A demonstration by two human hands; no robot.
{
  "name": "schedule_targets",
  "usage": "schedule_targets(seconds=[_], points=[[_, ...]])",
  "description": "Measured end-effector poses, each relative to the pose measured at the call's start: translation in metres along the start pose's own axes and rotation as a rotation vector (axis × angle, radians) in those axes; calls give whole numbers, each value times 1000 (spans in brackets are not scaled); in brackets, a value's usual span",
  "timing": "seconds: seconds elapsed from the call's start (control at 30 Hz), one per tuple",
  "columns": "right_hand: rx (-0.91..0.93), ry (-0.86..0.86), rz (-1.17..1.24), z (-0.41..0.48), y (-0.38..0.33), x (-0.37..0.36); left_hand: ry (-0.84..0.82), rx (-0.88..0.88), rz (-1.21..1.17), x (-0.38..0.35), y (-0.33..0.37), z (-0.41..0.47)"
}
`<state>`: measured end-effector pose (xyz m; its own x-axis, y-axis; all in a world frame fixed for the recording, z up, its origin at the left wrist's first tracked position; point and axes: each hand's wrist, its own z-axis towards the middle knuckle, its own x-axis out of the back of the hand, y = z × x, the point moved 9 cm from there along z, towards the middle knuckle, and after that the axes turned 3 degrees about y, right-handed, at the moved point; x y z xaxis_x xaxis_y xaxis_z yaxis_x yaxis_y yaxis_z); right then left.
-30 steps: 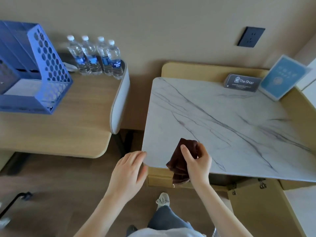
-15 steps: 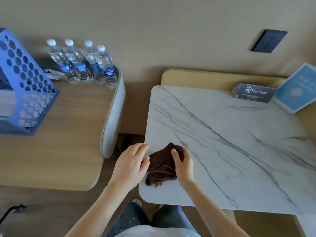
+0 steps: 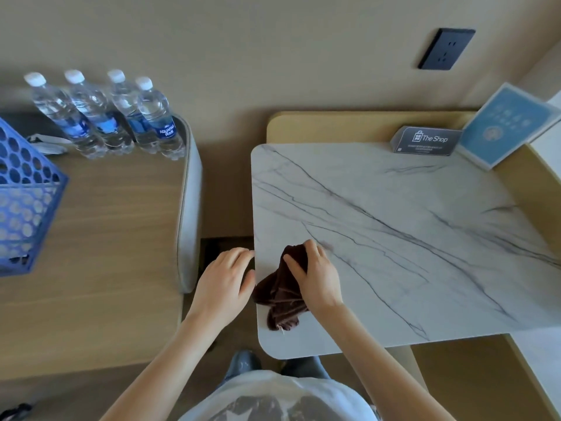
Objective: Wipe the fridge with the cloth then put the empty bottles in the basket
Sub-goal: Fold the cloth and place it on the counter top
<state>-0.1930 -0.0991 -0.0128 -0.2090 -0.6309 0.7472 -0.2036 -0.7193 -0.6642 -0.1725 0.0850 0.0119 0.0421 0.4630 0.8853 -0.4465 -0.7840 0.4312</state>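
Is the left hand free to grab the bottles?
Probably yes: the left hand holds nothing, and nothing stands between it and the bottles. The right hand grips the cloth.

This looks like a hotel guest room. A small dark tent card printed "The Shop" (image 3: 425, 141) and a blue information card (image 3: 507, 126) in a clear stand sit at the back of a marble-patterned cabinet top (image 3: 394, 238). Four sealed-looking water bottles (image 3: 103, 117) stand in a row on a wooden desk (image 3: 106, 238) with a padded edge. A dark wall socket (image 3: 446, 49) sits in the plain beige wall.
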Motion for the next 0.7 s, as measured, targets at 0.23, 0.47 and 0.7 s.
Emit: schedule_targets(seconds=[0.23, 0.47, 0.7], points=[[-179, 2, 560, -1, 25, 11, 19, -17, -25, 1, 6, 6], [-164, 11, -371, 0, 103, 52, 9, -57, -18, -13, 21, 14], [41, 129, -378, -10, 99, 55, -5, -89, -4, -32, 39, 23]])
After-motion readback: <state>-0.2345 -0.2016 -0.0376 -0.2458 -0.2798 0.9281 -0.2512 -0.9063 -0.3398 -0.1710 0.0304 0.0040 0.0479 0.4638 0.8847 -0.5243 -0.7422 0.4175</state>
